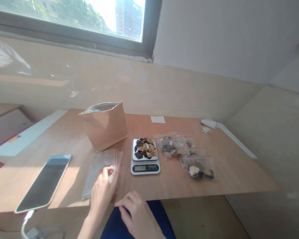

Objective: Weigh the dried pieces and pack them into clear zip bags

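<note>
My left hand (101,192) rests on a stack of empty clear zip bags (99,167) near the table's front edge, its fingertips pinched on the top bag. My right hand (137,215) lies curled at the table edge, below the scale, with nothing visible in it. A small digital kitchen scale (145,167) stands in the middle, with dark and tan dried pieces (146,148) heaped on its pan. To its right lie filled zip bags (175,146), the nearest one (200,170) holding a few pieces.
An open brown paper pouch (104,126) stands behind the empty bags. A phone (45,182) lies face up at the left, with a cable below it. A white paper slip (157,119) and crumpled wrappers (208,124) lie at the back. The wooden table (226,172) ends at right.
</note>
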A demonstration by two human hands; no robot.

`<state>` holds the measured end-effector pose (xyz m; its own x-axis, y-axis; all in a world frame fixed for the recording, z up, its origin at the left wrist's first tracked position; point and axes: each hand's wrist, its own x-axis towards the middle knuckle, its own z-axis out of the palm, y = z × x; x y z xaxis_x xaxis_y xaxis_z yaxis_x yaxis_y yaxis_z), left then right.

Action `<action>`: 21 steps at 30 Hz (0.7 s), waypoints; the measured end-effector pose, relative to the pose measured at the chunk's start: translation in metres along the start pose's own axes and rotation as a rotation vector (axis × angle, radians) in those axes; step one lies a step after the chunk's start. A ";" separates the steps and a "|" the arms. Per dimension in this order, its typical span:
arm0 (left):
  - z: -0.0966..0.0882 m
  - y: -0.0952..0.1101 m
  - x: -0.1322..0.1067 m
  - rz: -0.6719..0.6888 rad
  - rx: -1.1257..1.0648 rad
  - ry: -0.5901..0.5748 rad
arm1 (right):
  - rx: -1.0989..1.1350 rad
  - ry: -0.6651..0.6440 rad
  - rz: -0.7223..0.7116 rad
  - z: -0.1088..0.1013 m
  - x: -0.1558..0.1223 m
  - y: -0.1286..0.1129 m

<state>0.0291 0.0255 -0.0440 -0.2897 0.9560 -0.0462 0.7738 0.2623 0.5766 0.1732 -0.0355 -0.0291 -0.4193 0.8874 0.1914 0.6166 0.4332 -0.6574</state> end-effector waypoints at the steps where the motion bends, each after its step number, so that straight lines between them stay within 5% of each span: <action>1: 0.002 0.003 -0.001 0.049 0.085 0.015 | -0.013 -0.008 -0.024 0.008 -0.005 0.000; 6: 0.003 0.010 0.004 0.153 0.413 0.004 | -0.079 -0.023 -0.107 0.030 -0.014 -0.001; 11: 0.003 0.000 0.010 0.162 0.376 -0.128 | -0.056 0.006 -0.045 0.022 -0.003 -0.010; 17: 0.005 -0.011 0.013 0.363 0.535 -0.065 | 0.017 0.035 0.047 0.013 0.018 -0.018; 21: 0.002 -0.006 0.012 0.232 0.348 -0.078 | 0.044 0.032 0.050 0.012 0.025 -0.018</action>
<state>0.0222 0.0359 -0.0494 -0.0520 0.9985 -0.0169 0.9613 0.0547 0.2699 0.1436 -0.0230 -0.0212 -0.3669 0.9126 0.1804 0.6061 0.3816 -0.6978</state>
